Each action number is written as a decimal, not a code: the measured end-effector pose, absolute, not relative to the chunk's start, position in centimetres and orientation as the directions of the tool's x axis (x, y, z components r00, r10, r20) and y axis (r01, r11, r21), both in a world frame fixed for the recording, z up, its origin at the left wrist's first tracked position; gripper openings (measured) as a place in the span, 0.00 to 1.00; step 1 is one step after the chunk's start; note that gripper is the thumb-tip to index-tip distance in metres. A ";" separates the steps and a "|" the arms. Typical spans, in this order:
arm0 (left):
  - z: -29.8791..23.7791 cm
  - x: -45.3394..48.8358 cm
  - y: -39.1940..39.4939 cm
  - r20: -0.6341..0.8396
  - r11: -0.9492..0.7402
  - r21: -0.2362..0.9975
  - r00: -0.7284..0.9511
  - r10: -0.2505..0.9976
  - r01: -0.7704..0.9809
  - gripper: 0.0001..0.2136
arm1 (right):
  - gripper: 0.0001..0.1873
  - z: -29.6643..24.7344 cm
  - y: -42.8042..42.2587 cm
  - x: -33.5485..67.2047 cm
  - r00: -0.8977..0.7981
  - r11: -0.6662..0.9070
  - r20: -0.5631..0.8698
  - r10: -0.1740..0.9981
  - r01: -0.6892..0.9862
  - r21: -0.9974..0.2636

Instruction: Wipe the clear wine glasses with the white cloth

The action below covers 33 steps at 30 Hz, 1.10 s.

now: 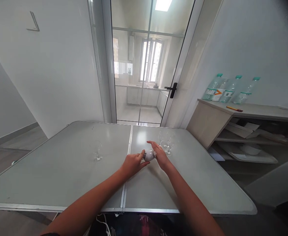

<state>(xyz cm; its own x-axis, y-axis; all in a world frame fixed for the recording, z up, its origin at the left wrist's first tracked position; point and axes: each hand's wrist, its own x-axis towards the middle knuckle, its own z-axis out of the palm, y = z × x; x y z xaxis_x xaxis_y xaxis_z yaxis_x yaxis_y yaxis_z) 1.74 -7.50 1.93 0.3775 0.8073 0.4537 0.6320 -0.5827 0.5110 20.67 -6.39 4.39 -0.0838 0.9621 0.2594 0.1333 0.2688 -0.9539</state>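
Note:
Both my hands meet over the middle of a grey folding table [60, 177]. My left hand [132, 164] and my right hand [158, 154] are closed around a small whitish object [149, 155], possibly a glass wrapped in a cloth; I cannot make out exactly what it is. Just behind my right hand stand two clear stemmed glasses [167, 142], upright and close together. Another clear stemmed glass [98, 151] stands alone on the left half of the table, well apart from my left hand.
A wooden shelf unit [212, 121] stands at the right with three plastic water bottles [228, 88] and a pen-like item on top. A glass door [146, 65] with a black handle lies behind the table, white walls on both sides.

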 end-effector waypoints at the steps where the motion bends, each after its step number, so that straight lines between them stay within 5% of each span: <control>1: 2.1 1.8 -7.6 0.429 -0.562 0.578 0.365 0.826 0.591 0.19 | 0.29 4.4 -6.4 20.7 -0.086 0.257 0.248 0.965 0.132 -0.957; 6: 3.5 2.1 -7.9 0.005 -0.080 0.986 0.451 0.893 0.147 0.25 | 0.27 5.6 -7.2 20.7 -0.137 0.263 0.246 0.960 0.125 -0.957; 10: 3.9 1.7 -7.0 -0.301 0.434 0.898 0.624 0.721 -0.068 0.25 | 0.26 6.2 -7.9 20.8 -0.166 0.315 0.298 0.940 0.085 -0.945; 13: 4.1 1.3 -6.4 -0.365 0.567 0.822 0.704 0.609 -0.063 0.24 | 0.26 6.3 -8.1 20.8 -0.151 0.358 0.346 0.926 0.057 -0.932; 16: 4.4 1.3 -6.7 -0.273 0.404 0.914 0.675 0.685 -0.039 0.25 | 0.24 6.2 -8.0 20.7 -0.118 0.369 0.363 0.925 0.037 -0.929; 19: 4.2 1.5 -7.3 -0.018 -0.044 0.993 0.521 0.853 0.107 0.26 | 0.22 6.0 -7.6 20.5 -0.100 0.354 0.346 0.933 0.073 -0.933; 23: 2.9 1.7 -7.5 0.382 -0.523 0.644 0.358 0.852 0.558 0.21 | 0.21 5.4 -6.9 20.1 -0.053 0.327 0.323 0.945 0.146 -0.934; 25: 2.2 1.7 -7.3 0.447 -0.563 0.446 0.371 0.814 0.696 0.22 | 0.21 4.9 -6.6 19.9 0.009 0.285 0.288 0.957 0.134 -0.949; 28: 1.7 1.8 -7.1 0.422 -0.568 0.333 0.420 0.804 0.753 0.24 | 0.21 4.3 -6.2 20.0 0.075 0.181 0.187 0.979 0.077 -0.980; 30: 1.8 1.9 -7.2 0.393 -0.565 0.396 0.422 0.817 0.724 0.23 | 0.21 4.1 -6.1 20.1 0.064 0.129 0.133 0.989 0.049 -0.990; 33: 2.4 2.0 -7.4 0.270 -0.456 0.716 0.392 0.879 0.528 0.20 | 0.20 4.3 -6.2 20.4 -0.007 0.147 0.147 0.989 0.032 -0.989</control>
<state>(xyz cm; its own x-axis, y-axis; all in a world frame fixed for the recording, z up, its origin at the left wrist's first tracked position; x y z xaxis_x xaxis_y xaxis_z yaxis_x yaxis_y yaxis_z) 2.02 -7.42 2.41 0.3919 0.8794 0.2703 0.5283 -0.4556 0.7165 20.40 -6.18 4.33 -0.0068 0.9891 0.1473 0.0325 0.1475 -0.9885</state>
